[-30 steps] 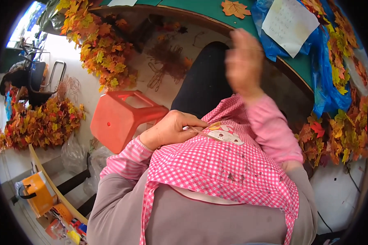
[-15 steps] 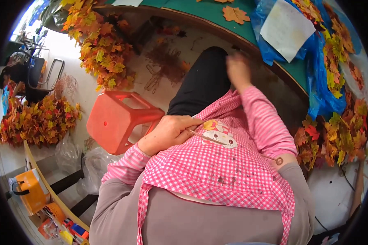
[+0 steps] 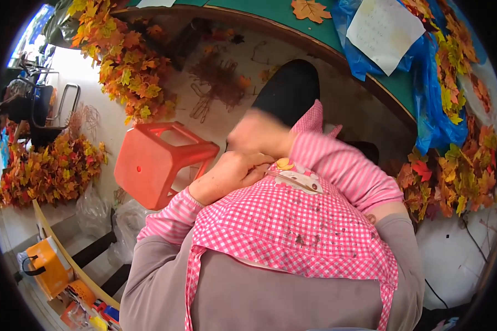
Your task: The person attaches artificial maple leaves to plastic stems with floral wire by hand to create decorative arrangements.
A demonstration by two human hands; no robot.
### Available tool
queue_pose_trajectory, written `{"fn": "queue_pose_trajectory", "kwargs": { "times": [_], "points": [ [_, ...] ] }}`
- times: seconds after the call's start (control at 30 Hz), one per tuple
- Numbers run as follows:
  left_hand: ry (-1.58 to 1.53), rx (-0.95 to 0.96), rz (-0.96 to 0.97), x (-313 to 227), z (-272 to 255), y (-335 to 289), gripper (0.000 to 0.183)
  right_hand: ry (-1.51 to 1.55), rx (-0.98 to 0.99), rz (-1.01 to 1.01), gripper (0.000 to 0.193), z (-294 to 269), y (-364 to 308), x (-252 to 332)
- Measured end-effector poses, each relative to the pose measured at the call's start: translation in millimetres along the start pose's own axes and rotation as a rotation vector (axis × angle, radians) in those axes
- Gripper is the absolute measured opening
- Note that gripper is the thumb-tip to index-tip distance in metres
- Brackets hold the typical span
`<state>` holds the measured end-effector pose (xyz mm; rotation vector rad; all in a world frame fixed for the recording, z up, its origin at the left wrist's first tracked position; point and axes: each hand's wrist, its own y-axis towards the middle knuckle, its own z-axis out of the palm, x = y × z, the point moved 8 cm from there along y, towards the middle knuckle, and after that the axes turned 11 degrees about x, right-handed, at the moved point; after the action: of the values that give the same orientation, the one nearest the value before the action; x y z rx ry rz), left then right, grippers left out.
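Note:
My left hand (image 3: 226, 175) rests on the pink checked apron (image 3: 270, 231) at my lap, its fingers closed on one end of a thin brown wire (image 3: 295, 182). The wire slants across the apron toward my right elbow, where a small loop at its far end (image 3: 371, 219) shows faintly. Just beyond my left hand is my right hand (image 3: 261, 134), reaching across my black-trousered leg. Motion smears its fingers, so I cannot see what they hold.
An orange plastic stool (image 3: 143, 165) stands to my left. Maple-leaf garlands (image 3: 130, 71) hang from the green table (image 3: 248, 11); a blue bag (image 3: 436, 94) drapes over its right side. Brown wires (image 3: 215, 83) lie on the floor. Another leaf heap (image 3: 49, 165) is at far left.
My right hand has swung left and nearer, from beside the table edge to just beyond my left hand. My left hand stays almost in place with the wire.

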<state>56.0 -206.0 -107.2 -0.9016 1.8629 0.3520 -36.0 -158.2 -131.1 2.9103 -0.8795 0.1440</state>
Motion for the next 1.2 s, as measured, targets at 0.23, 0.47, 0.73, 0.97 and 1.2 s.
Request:
{"fn": "queue_pose_trajectory", "kwargs": {
  "times": [0.23,0.47,0.73,0.97,1.2],
  "points": [
    [-0.024,0.049,-0.027,0,-4,4,0.032,0.102,-0.392,0.607,0.038,11,-60,-174],
    [0.05,0.104,0.09,-1,5,22,0.029,0.333,-0.186,-0.447,0.022,37,-25,50],
    [0.042,0.071,-0.017,-2,1,17,0.027,-0.188,-0.117,0.662,0.02,36,-38,-177],
    [-0.001,0.064,0.024,2,1,20,0.023,0.105,-0.21,-0.258,0.013,8,-13,-16],
    [-0.074,-0.003,-0.038,18,2,31,0.021,0.358,0.212,1.089,0.044,132,-244,-231]
  ]
}}
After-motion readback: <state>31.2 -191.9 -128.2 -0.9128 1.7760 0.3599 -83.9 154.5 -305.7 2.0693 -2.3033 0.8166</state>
